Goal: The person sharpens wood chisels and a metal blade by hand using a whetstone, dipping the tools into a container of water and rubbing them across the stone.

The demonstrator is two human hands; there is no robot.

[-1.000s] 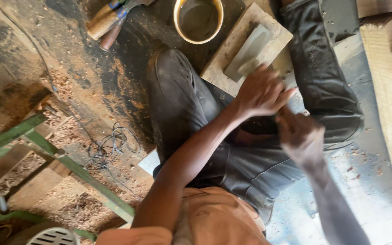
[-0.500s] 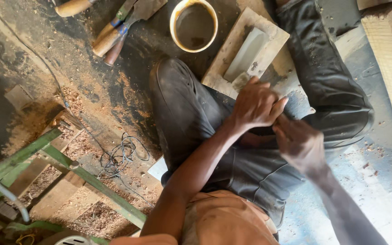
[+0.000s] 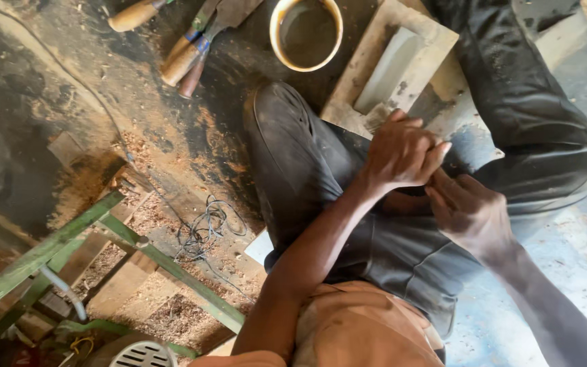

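Both hands over lap, curled together — left hand [image 3: 402, 153] above, right hand [image 3: 467, 214] below, pinching something hidden. Gray stone [image 3: 392, 68] untouched on board [image 3: 354, 102] at floor's far edge — bowl [image 3: 306, 30] beside.

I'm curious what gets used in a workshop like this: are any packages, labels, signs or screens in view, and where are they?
No signs, screens or labelled packages show.
Round tub: top middle on the floor, cream rim, dark brown inside; the nearest thing to a container.
Tool handles: left of the tub, brown wood, one with a blue band; no readable label.
Left hand and right hand: close together over the lap; what they hold is hidden.
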